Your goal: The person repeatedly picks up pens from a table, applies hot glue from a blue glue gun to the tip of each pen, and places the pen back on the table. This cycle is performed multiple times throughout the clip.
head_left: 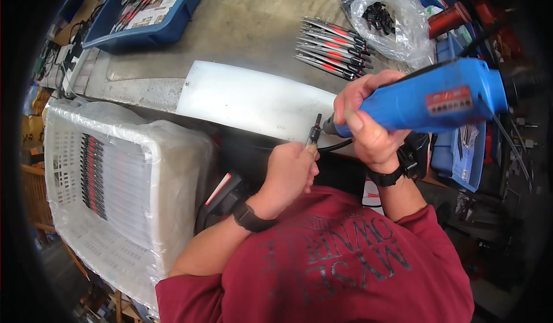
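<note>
Bare white panel (253, 101) ahead; crate (115, 190) blocks left.

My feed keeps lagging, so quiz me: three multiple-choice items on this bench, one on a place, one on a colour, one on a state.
1. Where does the white crate lie?
A. to the person's left
B. on the bench's far end
C. behind the clear bag

2. What colour is the power tool's body?
A. red
B. blue
C. black

3. What is the left hand doing?
A. resting open and empty
B. pinching a small black connector at the tool's tip
C. reaching into the blue bin

A: the crate fills the left side. B: the tool in the right hand is blue. B: the left hand holds the connector up to the nozzle.
</note>
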The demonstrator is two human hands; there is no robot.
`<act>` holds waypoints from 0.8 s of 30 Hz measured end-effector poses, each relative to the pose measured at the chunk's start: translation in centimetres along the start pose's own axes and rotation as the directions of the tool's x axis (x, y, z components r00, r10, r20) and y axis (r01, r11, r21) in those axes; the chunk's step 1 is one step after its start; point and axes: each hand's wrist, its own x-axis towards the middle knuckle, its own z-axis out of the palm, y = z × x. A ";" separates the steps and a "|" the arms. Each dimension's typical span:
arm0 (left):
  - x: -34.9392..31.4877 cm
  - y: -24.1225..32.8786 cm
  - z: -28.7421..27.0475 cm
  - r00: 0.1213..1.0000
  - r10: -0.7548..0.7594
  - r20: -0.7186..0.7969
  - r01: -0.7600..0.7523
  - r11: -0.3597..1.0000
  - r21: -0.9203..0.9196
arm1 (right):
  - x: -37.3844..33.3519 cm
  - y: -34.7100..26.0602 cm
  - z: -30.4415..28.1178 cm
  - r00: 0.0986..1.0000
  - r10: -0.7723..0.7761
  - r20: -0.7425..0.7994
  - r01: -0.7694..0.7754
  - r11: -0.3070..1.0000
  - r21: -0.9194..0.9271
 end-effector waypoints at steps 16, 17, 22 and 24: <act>0.1 -0.3 0.0 0.999 0.051 -0.020 -0.050 0.999 0.018 | 0.0 -1.7 0.8 0.981 0.007 -0.192 -0.034 0.990 -0.136; 0.1 -0.2 0.1 0.998 0.049 -0.025 -0.048 0.998 0.039 | -0.1 -1.7 0.9 0.984 0.006 -0.180 -0.024 0.995 -0.095; 0.0 -0.2 0.1 0.998 0.054 -0.024 -0.054 0.998 0.017 | 0.0 -1.2 0.9 0.989 -0.013 -0.150 0.004 0.998 -0.061; 0.0 -0.2 0.1 0.998 0.057 -0.024 -0.057 0.998 0.017 | 0.1 -0.9 0.9 0.986 -0.006 -0.167 -0.006 0.997 -0.074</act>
